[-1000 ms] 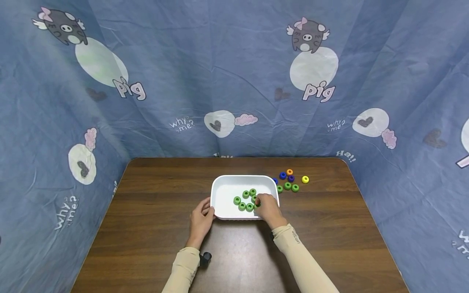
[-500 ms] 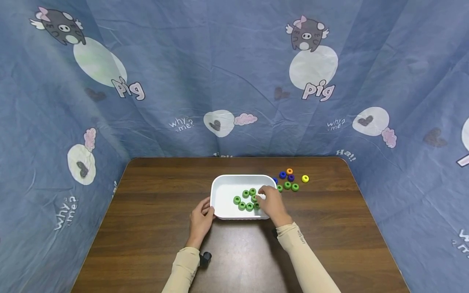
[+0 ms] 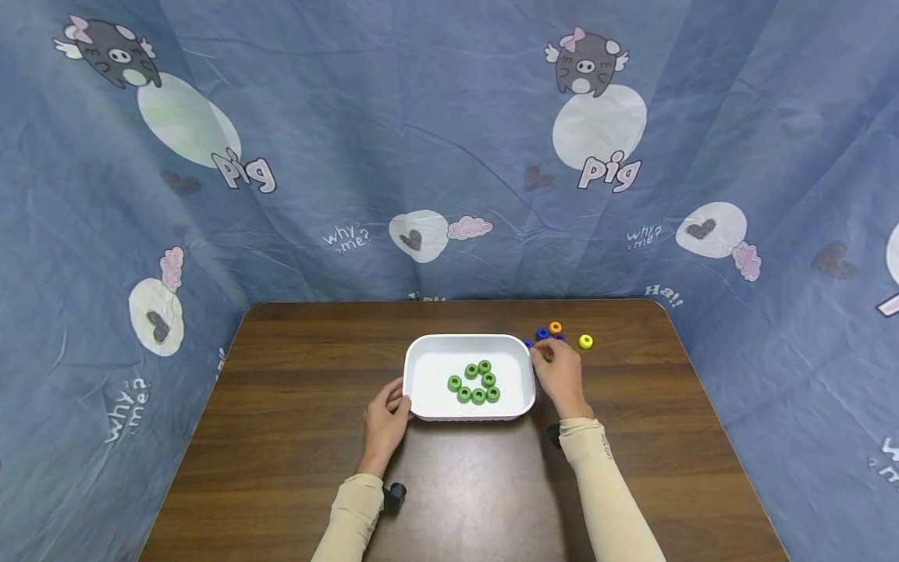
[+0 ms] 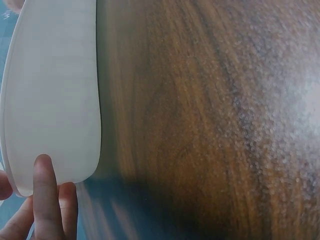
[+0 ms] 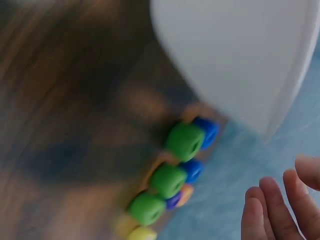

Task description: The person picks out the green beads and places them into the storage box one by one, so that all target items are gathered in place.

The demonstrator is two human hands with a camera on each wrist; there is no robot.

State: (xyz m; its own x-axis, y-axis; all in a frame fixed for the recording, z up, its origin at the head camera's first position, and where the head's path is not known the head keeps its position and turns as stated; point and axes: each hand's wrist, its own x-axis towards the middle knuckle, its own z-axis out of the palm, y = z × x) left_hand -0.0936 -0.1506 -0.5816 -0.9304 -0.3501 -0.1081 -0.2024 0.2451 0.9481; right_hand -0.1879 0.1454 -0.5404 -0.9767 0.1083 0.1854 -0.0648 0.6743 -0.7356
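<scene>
Seven green beads (image 3: 479, 400) lie in the white tray (image 3: 428, 375) at the frame's lower centre. The left hand (image 3: 385, 417) pinches the tray's left end between thumb and fingers. Right of the tray, the right hand (image 3: 561, 376), fingers loosely bent and thumb apart, hovers by three loose green beads (image 5: 167, 179) and other coloured beads (image 5: 142, 233). A brown wood-grain table (image 3: 295, 453) fills the lower frame; blue pig-print cloth (image 3: 463, 156) hangs behind. Half a second ago the right hand was over the tray.
</scene>
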